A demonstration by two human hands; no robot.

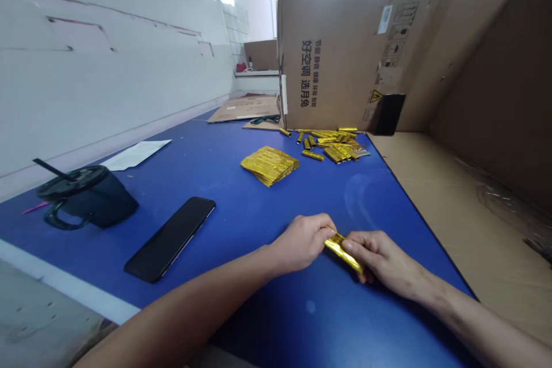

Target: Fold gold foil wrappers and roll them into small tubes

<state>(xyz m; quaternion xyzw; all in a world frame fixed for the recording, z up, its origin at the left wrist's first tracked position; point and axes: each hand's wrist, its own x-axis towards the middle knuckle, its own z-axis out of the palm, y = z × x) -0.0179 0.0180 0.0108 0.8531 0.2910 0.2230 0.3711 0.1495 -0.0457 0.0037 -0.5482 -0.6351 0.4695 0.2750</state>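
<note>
Gold foil strip [344, 252] low on blue table [241, 207] | head view: left hand [302, 241] pinches its upper-left end, right hand [382, 257] its lower-right end | long axis slants between both hands, equally near | foil stack [269, 165] beyond

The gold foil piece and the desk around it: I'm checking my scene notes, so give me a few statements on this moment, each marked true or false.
1. Both hands grip the gold foil piece: the left hand at one end, the right hand at the other. True.
2. The black phone lies on the stack of flat gold sheets. False: it lies on the blue table, apart from the stack and nearer the person.
3. A pile of rolled gold pieces lies by the foot of the cardboard box. True.
4. The dark cup stands to the right of the hands. False: it stands far to their left.
5. A white paper lies near the wall. True.
</note>
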